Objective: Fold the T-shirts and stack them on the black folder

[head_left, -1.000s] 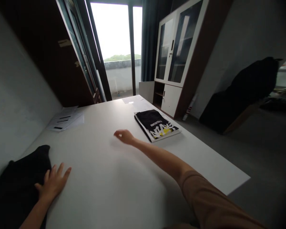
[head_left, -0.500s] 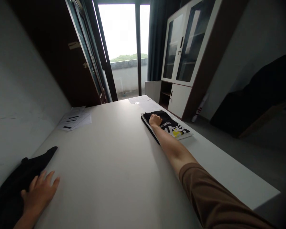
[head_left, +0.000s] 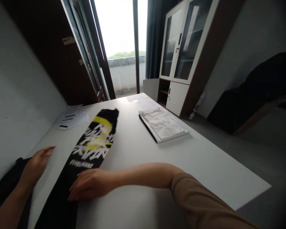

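Observation:
A black T-shirt (head_left: 92, 140) with white and yellow lettering stretches in a long strip over the left half of the table, slightly blurred. My right hand (head_left: 91, 184) grips it with bent fingers near its close end; the fingertips are partly hidden. My left hand (head_left: 38, 163) is to the left of the shirt, apart from it, fingers stretched out and holding nothing. Beneath my left wrist lies another black garment (head_left: 7, 181) against the wall. On the right of the table, a folded white garment (head_left: 164, 122) tops a flat stack with a black edge underneath.
The white table (head_left: 200, 165) reaches toward a window. Printed papers (head_left: 70, 117) lie at its far left, and more paper (head_left: 143, 100) at the far end. A white glass-door cabinet (head_left: 178, 63) stands beyond the right edge. A wall (head_left: 19, 82) borders the left side.
My right hand has brought the black T-shirt from the stack over to the left, baring the white garment. My left hand has lifted and turned, its spread fingers drawing together.

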`<state>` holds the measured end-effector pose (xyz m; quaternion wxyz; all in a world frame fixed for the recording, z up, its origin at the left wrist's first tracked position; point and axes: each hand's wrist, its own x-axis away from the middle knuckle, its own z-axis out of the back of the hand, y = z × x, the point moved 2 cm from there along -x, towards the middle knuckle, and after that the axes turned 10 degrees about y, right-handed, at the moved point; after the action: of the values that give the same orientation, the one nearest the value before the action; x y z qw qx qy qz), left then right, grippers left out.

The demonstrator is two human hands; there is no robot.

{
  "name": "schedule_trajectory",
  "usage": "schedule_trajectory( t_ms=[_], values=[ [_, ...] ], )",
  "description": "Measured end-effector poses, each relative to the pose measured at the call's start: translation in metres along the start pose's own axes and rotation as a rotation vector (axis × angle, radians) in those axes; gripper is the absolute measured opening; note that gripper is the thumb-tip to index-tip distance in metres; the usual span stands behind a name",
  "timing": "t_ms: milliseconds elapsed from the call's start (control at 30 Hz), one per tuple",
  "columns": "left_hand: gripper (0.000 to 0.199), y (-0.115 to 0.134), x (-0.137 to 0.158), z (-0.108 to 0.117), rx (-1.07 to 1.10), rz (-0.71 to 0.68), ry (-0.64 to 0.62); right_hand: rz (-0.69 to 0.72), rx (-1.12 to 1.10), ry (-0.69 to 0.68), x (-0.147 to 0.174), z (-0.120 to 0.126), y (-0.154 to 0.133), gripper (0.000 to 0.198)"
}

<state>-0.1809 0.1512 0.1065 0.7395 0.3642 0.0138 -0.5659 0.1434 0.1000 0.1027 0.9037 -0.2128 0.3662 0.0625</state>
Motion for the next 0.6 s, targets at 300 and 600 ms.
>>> schedule_trajectory(
  t_ms=[300,600],
  values=[
    [0.073,0.027,0.106,-0.131,-0.403,-0.035,-0.363,-0.361,0.259,0.178,0.061,0.058,0.080,0.019],
    [0.067,-0.069,0.120,-0.077,-0.496,-0.345,-0.243,-1.505,1.162,0.506,0.224,0.255,0.177,0.036]
  ],
)
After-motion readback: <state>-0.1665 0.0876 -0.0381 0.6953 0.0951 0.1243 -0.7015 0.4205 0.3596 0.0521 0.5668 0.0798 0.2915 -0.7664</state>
